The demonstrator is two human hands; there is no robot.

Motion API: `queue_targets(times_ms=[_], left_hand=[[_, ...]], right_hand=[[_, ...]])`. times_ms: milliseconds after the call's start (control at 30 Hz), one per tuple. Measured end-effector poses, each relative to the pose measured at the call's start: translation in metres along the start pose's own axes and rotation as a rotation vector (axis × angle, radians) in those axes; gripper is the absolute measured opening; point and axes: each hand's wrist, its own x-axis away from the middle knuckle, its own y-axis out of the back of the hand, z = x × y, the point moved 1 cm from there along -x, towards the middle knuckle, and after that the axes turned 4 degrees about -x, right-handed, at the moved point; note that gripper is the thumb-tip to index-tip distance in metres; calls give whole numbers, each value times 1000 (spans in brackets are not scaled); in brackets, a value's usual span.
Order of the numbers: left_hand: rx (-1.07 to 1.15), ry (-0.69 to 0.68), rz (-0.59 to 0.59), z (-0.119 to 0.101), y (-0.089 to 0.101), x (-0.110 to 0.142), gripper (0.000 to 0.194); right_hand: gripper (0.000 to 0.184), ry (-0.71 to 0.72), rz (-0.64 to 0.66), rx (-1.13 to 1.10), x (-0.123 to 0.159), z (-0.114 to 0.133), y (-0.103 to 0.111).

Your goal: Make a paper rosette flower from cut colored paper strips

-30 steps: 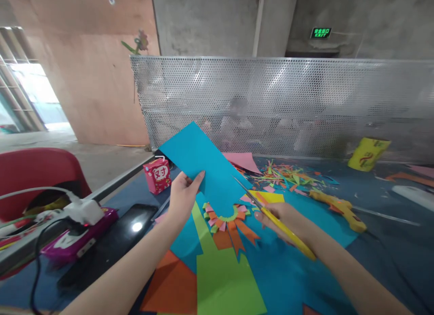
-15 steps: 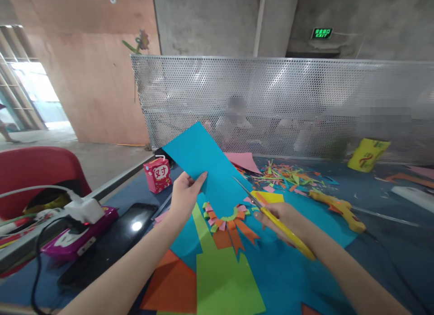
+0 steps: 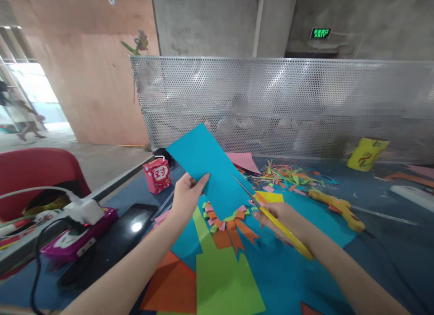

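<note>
A blue sheet of paper (image 3: 213,166) is pinched at its left edge by my left hand (image 3: 188,193), thumb on the near face. It is raised and tilted over the table. My right hand (image 3: 276,215) grips yellow-handled scissors (image 3: 283,229), whose blades point up and left across the right edge of the blue sheet; whether they touch it I cannot tell. Beneath the sheet lies a ring of folded paper strips (image 3: 222,224) in orange, pink and green, partly hidden. Green paper (image 3: 227,279) and orange paper (image 3: 176,283) lie nearer me.
Paper scraps (image 3: 288,175) are heaped behind my right hand. A yellow glue gun (image 3: 339,209) with a cord lies at right, near a yellow can-like container (image 3: 368,154). At left are a phone (image 3: 111,242), a purple power strip (image 3: 79,233) and a red drink carton (image 3: 158,175). A perforated metal screen (image 3: 271,102) stands behind.
The blue sheet and my left hand have shifted slightly right. The scissors have barely moved. A walking person has come into view at the far-left doorway.
</note>
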Motion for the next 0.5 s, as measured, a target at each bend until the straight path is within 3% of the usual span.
queue_targets(times_ms=[500], left_hand=[[15,23,12,-3,-1,2,32]], right_hand=[[29,72,78,-118,-2,-1,0]])
